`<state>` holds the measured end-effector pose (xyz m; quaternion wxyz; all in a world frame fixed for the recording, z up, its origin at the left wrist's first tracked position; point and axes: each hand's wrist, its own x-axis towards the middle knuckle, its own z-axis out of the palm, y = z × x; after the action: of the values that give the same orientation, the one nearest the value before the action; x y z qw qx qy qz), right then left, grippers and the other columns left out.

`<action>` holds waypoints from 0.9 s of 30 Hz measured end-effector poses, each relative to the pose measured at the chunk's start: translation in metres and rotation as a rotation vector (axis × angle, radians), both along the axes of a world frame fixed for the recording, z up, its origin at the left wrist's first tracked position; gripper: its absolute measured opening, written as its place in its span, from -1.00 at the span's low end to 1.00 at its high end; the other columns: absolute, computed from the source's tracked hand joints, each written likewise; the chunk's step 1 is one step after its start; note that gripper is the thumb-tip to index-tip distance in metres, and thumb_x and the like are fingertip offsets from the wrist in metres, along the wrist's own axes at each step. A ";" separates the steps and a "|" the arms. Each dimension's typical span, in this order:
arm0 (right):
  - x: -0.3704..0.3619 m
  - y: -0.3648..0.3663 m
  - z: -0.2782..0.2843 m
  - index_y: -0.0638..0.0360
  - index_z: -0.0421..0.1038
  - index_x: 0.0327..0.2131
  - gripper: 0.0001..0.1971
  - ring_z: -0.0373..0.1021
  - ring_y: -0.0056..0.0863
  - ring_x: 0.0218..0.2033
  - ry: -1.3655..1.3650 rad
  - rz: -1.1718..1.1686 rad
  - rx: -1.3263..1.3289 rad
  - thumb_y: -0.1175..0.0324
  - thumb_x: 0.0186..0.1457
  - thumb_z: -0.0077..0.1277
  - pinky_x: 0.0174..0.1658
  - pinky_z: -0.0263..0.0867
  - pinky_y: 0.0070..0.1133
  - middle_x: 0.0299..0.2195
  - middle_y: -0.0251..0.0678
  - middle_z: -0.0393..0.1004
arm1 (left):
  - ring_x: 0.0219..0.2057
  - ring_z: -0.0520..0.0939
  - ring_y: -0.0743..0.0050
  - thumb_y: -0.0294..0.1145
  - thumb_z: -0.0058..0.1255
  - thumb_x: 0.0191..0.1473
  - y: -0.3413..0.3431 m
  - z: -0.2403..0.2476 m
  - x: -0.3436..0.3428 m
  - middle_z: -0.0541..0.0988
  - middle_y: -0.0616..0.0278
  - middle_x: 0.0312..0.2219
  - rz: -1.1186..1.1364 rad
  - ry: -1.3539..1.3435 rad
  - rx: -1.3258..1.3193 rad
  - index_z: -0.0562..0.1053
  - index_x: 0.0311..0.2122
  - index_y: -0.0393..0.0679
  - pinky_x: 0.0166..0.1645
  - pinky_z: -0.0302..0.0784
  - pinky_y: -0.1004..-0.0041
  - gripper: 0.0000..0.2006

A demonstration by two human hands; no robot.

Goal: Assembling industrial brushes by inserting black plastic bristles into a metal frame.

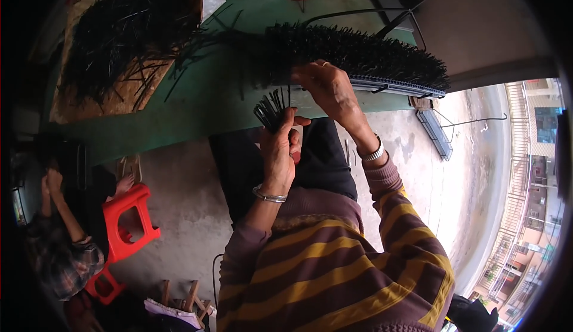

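My left hand (280,153) is closed around a small bundle of thin black strips (270,110), whose ends fan out above the fingers. Just above and to the right, my right hand (329,90) has its fingers pinched together at the left end of a long rack (397,86). The fingertips are dark and blurred, so what they pinch cannot be made out. Dense rows of black strips (364,51) stand packed along the rack, like bristles. One strip rises between my two hands.
A green table (197,108) carries a wooden board (74,106) heaped with loose black strips (131,28). A bent metal rod (352,13) arches behind the rack. Another narrow rack (436,135) sits lower right. A person (59,242) works at left near a red stool (128,218).
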<state>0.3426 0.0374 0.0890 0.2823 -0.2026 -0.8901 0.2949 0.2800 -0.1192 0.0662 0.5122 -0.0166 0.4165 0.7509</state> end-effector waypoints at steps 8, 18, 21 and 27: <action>0.012 -0.014 0.032 0.24 0.45 -0.28 -0.93 0.39 -0.68 -0.51 0.027 -0.149 -0.444 0.53 0.15 0.00 -0.45 0.30 -0.66 -0.47 -0.38 0.52 | -0.66 0.28 0.83 -0.16 0.10 0.18 0.000 -0.011 0.002 0.64 0.21 -0.35 0.009 -0.029 -0.012 0.52 -0.09 -0.13 -0.62 0.09 0.75 -0.70; -0.015 0.010 0.014 0.20 0.43 -0.28 -0.91 0.37 -0.47 -0.54 0.226 -0.238 0.183 0.57 0.12 0.03 -0.47 0.28 -0.58 -0.49 -0.27 0.44 | -0.68 0.10 0.80 -0.16 -0.04 0.27 -0.001 -0.010 -0.003 0.61 0.16 -0.41 -0.036 -0.057 0.001 0.42 -0.14 -0.13 -0.61 0.05 0.71 -0.75; -0.018 0.014 0.016 0.21 0.44 -0.29 -0.91 0.38 -0.47 -0.54 0.238 -0.206 0.114 0.58 0.11 0.04 -0.47 0.28 -0.57 -0.48 -0.26 0.44 | -0.68 0.11 0.79 -0.18 -0.03 0.27 0.000 -0.011 -0.003 0.61 0.14 -0.42 -0.040 -0.070 0.049 0.38 -0.24 -0.13 -0.61 0.06 0.70 -0.78; -0.015 0.014 0.012 0.21 0.46 -0.29 -0.90 0.40 -0.47 -0.53 0.211 -0.195 0.133 0.58 0.10 0.04 -0.46 0.30 -0.59 -0.46 -0.27 0.46 | -0.67 0.19 0.78 -0.25 -0.03 0.26 0.001 -0.006 0.000 0.62 0.10 -0.42 -0.036 -0.048 0.045 0.37 -0.24 -0.15 -0.61 0.10 0.70 -0.81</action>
<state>0.3272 0.0510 0.1005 0.4143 -0.2370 -0.8491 0.2263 0.2800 -0.1184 0.0601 0.5357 -0.0158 0.3875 0.7501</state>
